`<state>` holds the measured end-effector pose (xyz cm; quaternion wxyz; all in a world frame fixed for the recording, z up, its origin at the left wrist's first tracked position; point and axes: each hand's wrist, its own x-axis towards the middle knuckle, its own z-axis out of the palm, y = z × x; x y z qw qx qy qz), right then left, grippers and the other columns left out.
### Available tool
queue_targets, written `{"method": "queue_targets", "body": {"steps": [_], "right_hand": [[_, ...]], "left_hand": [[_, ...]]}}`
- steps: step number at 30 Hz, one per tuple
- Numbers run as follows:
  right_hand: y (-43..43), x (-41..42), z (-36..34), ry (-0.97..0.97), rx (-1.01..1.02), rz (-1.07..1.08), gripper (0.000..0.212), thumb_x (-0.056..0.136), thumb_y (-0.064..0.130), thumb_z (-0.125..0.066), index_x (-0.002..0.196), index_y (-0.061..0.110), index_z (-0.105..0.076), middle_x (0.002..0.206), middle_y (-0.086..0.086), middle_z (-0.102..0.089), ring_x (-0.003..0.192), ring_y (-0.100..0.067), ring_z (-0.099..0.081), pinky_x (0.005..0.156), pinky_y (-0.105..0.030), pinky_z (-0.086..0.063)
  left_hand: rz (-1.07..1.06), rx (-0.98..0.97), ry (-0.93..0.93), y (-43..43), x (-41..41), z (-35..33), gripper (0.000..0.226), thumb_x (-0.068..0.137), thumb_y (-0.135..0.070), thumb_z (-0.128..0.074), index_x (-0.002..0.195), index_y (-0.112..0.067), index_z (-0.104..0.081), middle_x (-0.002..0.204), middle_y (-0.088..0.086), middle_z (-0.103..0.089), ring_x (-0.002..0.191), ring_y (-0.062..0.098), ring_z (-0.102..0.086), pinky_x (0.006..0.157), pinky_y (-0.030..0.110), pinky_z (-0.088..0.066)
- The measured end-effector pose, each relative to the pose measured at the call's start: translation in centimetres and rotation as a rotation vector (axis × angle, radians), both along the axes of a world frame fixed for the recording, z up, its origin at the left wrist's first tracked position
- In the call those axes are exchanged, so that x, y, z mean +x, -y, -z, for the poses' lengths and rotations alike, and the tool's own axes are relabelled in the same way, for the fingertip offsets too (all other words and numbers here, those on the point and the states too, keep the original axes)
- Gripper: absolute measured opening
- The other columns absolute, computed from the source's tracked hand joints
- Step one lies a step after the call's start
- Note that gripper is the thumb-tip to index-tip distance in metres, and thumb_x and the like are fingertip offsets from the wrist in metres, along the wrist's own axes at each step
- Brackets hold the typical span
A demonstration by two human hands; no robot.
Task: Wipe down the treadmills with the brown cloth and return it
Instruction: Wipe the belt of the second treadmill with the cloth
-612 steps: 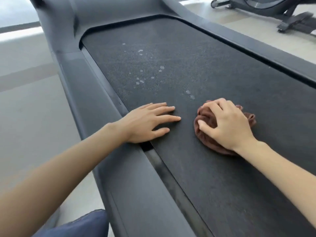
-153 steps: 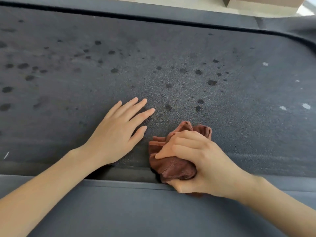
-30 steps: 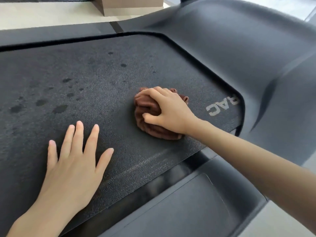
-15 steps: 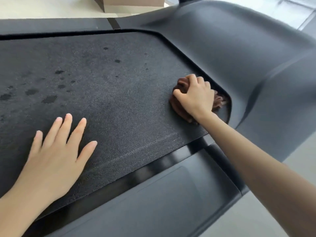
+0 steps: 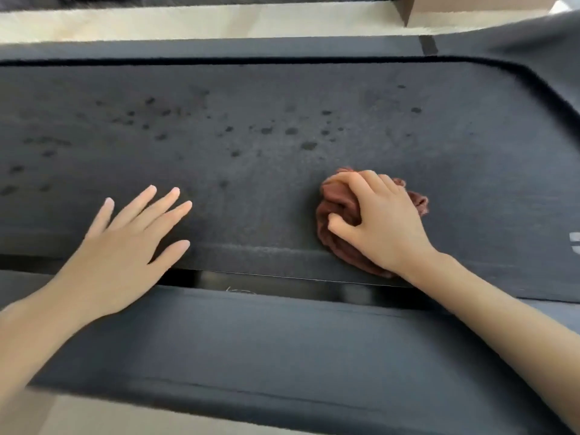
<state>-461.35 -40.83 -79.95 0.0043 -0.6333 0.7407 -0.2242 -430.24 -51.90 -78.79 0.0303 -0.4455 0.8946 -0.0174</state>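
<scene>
The dark treadmill belt (image 5: 282,98) fills the view, dotted with several dark wet spots across its middle. My right hand (image 5: 381,219) presses the crumpled brown cloth (image 5: 337,211) onto the belt near its near edge, right of centre; the hand hides most of the cloth. My left hand (image 5: 125,249) lies flat on the belt's near edge at the left, fingers spread, holding nothing.
The grey side rail (image 5: 251,346) runs along the near side, with a dark gap between it and the belt. The far rail (image 5: 219,50) borders pale floor. A cardboard box (image 5: 470,9) stands at the top right. The motor cover (image 5: 539,36) rises at the right.
My right hand has dragged the cloth back from the belt's front corner toward the near edge. The view has swung left, so my left hand sits nearer the centre.
</scene>
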Motion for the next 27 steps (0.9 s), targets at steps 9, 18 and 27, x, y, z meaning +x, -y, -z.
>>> {"method": "queue_targets", "body": {"steps": [9, 18, 27], "right_hand": [[-0.1, -2.0, -0.3, 0.031, -0.019, 0.309, 0.043, 0.075, 0.043, -0.058, 0.112, 0.021, -0.058, 0.112, -0.013, -0.060, 0.105, -0.037, -0.050, 0.092, -0.045, -0.038], [8.1, 11.7, 0.3, -0.005, -0.036, 0.208, 0.039, 0.078, 0.037, -0.062, 0.112, 0.018, -0.058, 0.111, -0.009, -0.060, 0.104, -0.032, -0.050, 0.089, -0.038, -0.034], [12.7, 25.6, -0.2, -0.024, 0.035, -0.021, 0.048, 0.075, 0.039, -0.057, 0.119, 0.019, -0.058, 0.111, -0.002, -0.061, 0.102, -0.026, -0.053, 0.092, -0.038, -0.038]], "left_hand": [[-0.099, 0.192, -0.200, -0.3, 1.7, 2.0, 0.058, 0.094, -0.048, -0.022, 0.148, -0.029, -0.014, 0.157, -0.013, -0.003, 0.144, 0.007, 0.004, 0.117, 0.039, -0.003], [0.187, 0.190, -0.161, 2.5, 6.4, 1.6, 0.070, 0.083, -0.059, 0.002, 0.148, -0.034, -0.006, 0.155, -0.020, 0.005, 0.140, -0.001, 0.016, 0.118, 0.036, 0.005], [0.179, 0.169, -0.135, 12.8, 17.2, 1.2, 0.071, 0.082, -0.060, -0.001, 0.148, -0.034, -0.006, 0.149, -0.024, 0.009, 0.140, 0.001, 0.015, 0.117, 0.040, 0.004]]}}
